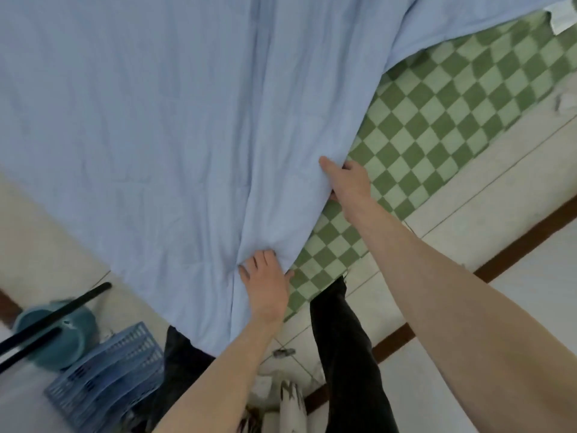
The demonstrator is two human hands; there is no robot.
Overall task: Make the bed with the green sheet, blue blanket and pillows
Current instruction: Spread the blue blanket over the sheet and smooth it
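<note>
The pale blue blanket [162, 120] covers most of the bed, spread from the upper left down to its near corner. The green checked sheet [443, 120] shows bare along the right side of the bed. My left hand [265, 285] grips a bunched fold of the blanket near its lower edge. Further up the same edge, my right hand [346, 179] pinches the blanket, thumb on top and fingers tucked under it. No pillows are in view.
A blue plastic basket [106, 373] and a teal bucket [62, 332] with dark handles stand on the tiled floor at the lower left. My dark trouser legs [343, 339] are below the bed corner. A brown skirting board [515, 245] runs along the wall on the right.
</note>
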